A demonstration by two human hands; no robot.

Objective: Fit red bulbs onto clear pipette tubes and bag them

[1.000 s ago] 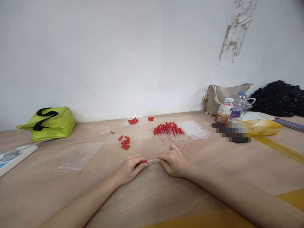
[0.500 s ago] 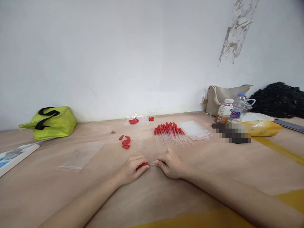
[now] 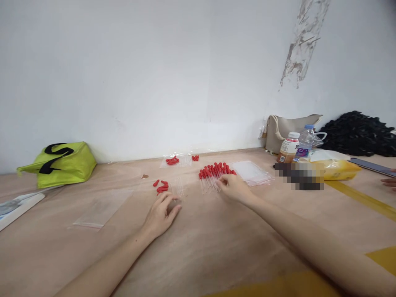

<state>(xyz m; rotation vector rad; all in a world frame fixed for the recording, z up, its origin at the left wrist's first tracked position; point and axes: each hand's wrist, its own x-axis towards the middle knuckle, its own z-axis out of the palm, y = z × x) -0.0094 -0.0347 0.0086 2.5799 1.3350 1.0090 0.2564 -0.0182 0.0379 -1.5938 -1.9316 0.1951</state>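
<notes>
My left hand (image 3: 161,212) hovers low over the paper-covered table, fingers curved and apart, holding nothing. Just beyond its fingertips lie several loose red rubber bulbs (image 3: 162,187) and a group of thin clear tubes (image 3: 177,187). My right hand (image 3: 234,187) is at the right side of a row of finished droppers (image 3: 213,172), each a red bulb on a clear tube. Its thumb and index finger are pinched on a dropper, mostly hidden by the hand.
Behind are bagged red bulbs (image 3: 172,160) and a few loose bulbs (image 3: 195,158). Plastic bags (image 3: 252,172) lie right, another bag (image 3: 102,208) left. Around stand a lime pouch (image 3: 66,165), bottles (image 3: 288,148), a yellow packet (image 3: 340,167) and another person's hand (image 3: 389,182).
My hands have moved apart from the red bulb and tube they held together. The right went up and right to the dropper row; the left opened and drew back left toward the loose bulbs.
</notes>
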